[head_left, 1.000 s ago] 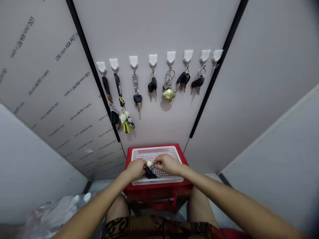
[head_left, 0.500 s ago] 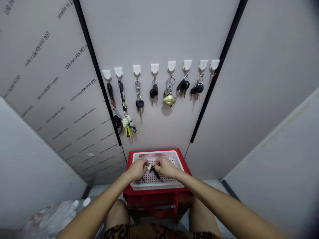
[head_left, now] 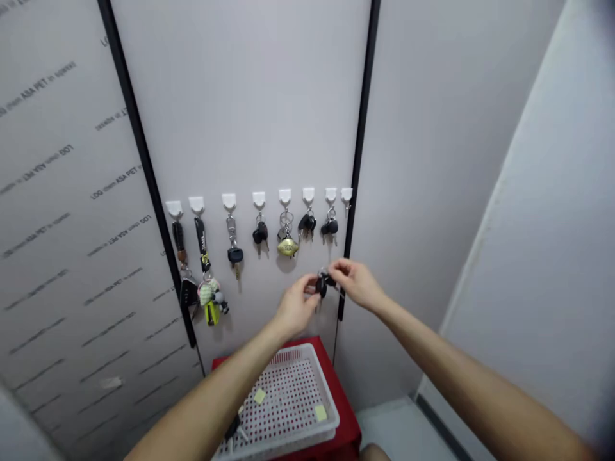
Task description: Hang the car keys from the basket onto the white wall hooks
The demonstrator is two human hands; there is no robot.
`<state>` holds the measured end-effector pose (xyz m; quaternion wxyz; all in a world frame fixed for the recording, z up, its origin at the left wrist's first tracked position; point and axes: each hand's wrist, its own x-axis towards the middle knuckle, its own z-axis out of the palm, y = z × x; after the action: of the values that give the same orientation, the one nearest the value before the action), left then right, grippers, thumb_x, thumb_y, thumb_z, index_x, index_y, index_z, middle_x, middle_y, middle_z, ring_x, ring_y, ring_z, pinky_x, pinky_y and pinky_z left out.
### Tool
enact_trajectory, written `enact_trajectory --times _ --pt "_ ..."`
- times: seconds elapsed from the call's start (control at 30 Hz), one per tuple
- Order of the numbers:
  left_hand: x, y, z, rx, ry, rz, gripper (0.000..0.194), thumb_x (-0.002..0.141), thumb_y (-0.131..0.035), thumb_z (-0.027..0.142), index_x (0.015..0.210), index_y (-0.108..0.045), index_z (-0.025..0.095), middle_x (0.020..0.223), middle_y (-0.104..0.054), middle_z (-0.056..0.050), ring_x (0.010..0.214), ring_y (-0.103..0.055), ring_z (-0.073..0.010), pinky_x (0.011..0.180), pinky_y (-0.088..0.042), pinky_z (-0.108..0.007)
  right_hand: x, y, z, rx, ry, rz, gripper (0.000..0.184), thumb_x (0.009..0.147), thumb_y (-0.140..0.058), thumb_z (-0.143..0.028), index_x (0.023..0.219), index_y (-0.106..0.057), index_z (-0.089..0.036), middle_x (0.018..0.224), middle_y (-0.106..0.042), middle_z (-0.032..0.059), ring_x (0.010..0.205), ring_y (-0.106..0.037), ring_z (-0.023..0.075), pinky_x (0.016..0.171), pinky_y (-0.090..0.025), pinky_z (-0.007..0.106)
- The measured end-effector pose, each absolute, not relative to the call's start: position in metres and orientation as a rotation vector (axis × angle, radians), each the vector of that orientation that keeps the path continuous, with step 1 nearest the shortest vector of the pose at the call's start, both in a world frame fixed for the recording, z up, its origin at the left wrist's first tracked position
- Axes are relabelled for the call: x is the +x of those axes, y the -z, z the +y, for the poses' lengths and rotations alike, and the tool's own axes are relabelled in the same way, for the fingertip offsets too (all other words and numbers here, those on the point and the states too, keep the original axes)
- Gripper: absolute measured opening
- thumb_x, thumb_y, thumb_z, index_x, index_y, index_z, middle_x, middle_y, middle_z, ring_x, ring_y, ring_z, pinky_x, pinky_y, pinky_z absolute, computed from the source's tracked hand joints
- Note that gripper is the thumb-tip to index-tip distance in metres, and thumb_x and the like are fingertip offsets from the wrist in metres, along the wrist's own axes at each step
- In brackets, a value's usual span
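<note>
A bunch of black-headed keys [head_left: 321,286] on a ring is held between both hands in front of the wall, above the basket's right side. My left hand [head_left: 298,306] pinches a black key head, its fingers closed. My right hand [head_left: 356,282] grips the ring end at the top of the bunch. Just above them, another bunch of black keys [head_left: 329,226] hangs from a white hook. At the row's right end, a white hook [head_left: 346,194] bears no keys.
Several key sets hang leftward, including one with a brass football-shaped fob [head_left: 287,248] and one with a green charm [head_left: 211,314]. Below, a white perforated basket [head_left: 328,410] holds yellow paper pieces and a dark key [head_left: 232,428]. It stands on a red surface [head_left: 343,410].
Both hands have risen from the basket to the wall below the right-hand hooks, with a bunch of keys between them. The view has tilted up and turned right.
</note>
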<state>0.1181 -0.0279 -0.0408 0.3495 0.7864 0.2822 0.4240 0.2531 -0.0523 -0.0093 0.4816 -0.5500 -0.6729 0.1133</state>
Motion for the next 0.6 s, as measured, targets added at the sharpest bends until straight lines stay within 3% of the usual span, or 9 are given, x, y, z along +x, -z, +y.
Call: enact_trajectory --times 0.27,0.6 --pt "0.172 -0.042 -0.027 2.252 -1.234 0.744 0.037 0.062 -0.042 0.009 0.099 -0.044 0.015 0.100 -0.050 -0.005 0.079 -0.050 -0.0114 0.074 -0.039 -0.026 0.300 -0.076 -0.028 -1.379 -0.070 -1.259 0.015 0.057 -0.043 -0.026 0.053 -0.047 -0.013 0.048 -0.045 -0.0019 0.042 -0.036 0.0050 0.042 -0.030 0.017" --pt "0.166 -0.036 -0.021 2.279 -1.207 0.833 0.037 0.062 -0.042 0.011 0.098 -0.045 0.016 0.099 -0.051 -0.004 0.078 -0.049 -0.0118 0.074 -0.038 -0.026 0.316 -0.085 0.006 -1.664 0.115 -1.171 0.015 0.058 -0.042 -0.023 0.049 -0.049 -0.013 0.045 -0.048 0.0009 0.043 -0.041 0.0068 0.042 -0.029 0.018"
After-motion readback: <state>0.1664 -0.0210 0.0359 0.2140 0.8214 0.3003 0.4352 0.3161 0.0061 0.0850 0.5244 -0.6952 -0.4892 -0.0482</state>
